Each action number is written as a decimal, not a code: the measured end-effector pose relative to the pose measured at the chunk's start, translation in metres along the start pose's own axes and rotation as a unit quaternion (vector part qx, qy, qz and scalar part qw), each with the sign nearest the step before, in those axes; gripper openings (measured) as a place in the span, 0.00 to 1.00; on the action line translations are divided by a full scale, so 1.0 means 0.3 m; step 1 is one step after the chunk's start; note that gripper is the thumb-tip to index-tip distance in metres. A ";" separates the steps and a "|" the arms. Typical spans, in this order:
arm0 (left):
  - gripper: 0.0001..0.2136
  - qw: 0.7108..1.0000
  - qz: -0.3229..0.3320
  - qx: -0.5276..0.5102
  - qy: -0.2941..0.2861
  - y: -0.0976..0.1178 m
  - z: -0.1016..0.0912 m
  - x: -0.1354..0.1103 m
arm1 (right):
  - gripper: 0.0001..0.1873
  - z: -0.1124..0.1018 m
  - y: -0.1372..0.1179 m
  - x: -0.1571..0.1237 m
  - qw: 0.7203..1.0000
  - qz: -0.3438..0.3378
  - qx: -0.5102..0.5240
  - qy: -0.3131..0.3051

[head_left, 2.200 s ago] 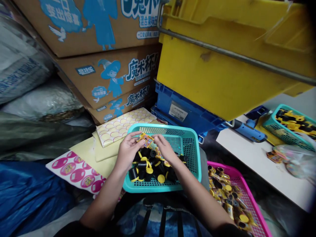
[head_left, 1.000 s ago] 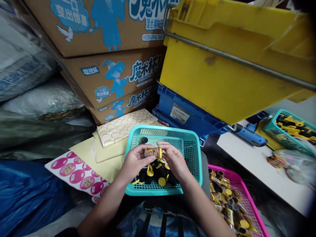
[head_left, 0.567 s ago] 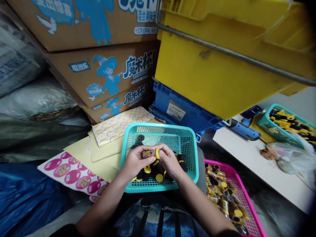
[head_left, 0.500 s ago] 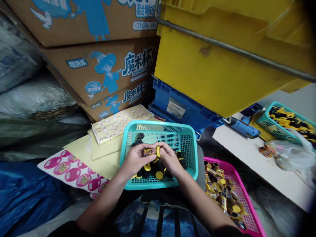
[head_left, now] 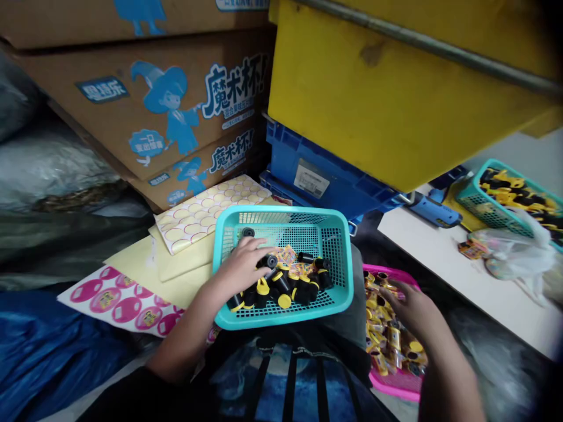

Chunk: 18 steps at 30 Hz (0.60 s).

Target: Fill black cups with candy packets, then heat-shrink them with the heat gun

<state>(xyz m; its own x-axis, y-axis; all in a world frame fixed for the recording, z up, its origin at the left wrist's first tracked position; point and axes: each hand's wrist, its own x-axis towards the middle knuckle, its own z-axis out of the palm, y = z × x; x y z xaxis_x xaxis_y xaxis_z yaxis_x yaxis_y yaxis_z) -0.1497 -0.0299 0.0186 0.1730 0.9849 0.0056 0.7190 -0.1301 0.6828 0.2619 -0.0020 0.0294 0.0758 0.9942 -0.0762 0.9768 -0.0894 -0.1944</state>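
Note:
A teal basket (head_left: pixel 336 234) rests on my lap and holds several small black tubes with yellow caps (head_left: pixel 299 287) and some loose printed labels (head_left: pixel 288 256). My left hand (head_left: pixel 241 266) lies in this basket, palm down, its fingers stretched over the pile and touching a black tube (head_left: pixel 269 261). To the right, a pink basket (head_left: pixel 391 384) holds several labelled tubes (head_left: pixel 387 337). My right hand (head_left: pixel 407 308) hovers over it, palm down with the fingers apart, and nothing shows in its grip.
Sticker sheets lie to the left: pink rounds (head_left: pixel 118 296) and pale yellow rounds (head_left: pixel 202 211). Printed cardboard boxes (head_left: pixel 153 117), a blue crate (head_left: pixel 316 181) and a yellow crate (head_left: pixel 373 99) stand behind. A white table (head_left: pixel 461 275) carries a blue tool (head_left: pixel 428 211), another teal basket (head_left: pixel 488 211) and a plastic bag (head_left: pixel 514 258).
Both hands held one labelled tube over the teal basket. Now my right hand has swung right over the pink basket, and my left hand has dropped onto the pile. The tube is out of my hands.

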 end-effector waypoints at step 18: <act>0.09 0.969 -0.100 -0.145 0.170 0.064 0.027 -0.005 | 0.10 0.307 -0.666 0.225 0.862 -0.251 0.423 -0.127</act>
<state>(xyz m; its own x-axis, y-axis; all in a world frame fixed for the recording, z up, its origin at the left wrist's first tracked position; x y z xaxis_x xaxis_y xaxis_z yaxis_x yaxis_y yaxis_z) -0.1308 -0.0348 0.0257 -0.2182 0.9741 0.0586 0.4867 0.0566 0.8717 0.0534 0.0775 -0.0271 -0.4643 0.8850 0.0345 0.3711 0.2297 -0.8997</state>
